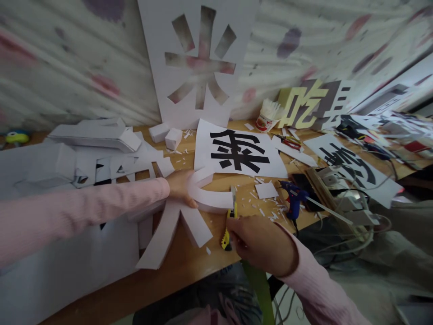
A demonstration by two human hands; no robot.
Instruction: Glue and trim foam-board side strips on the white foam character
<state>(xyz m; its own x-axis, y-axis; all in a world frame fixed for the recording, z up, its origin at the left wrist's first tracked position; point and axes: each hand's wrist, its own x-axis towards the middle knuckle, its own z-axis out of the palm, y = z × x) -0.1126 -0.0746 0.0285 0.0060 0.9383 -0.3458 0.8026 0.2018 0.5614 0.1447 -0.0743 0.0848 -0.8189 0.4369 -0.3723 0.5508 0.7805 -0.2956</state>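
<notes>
Right hand point(261, 243) grips a cutter point(226, 239) near the table's point(203, 264) front edge; left hand point(181, 186) clasps a white glyph point(166, 237); a sheet point(238, 153) reads "粉".

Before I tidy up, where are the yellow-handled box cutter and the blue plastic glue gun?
Yellow-handled box cutter point(226, 234), head view: lower handle.
Blue plastic glue gun point(295, 193), head view: upper body.

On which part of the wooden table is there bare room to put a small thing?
Nearly bare wood lies along the table's front edge, between the thick white character and the yellow knife. Scraps and the blue glue gun crowd the knife's right.
</notes>
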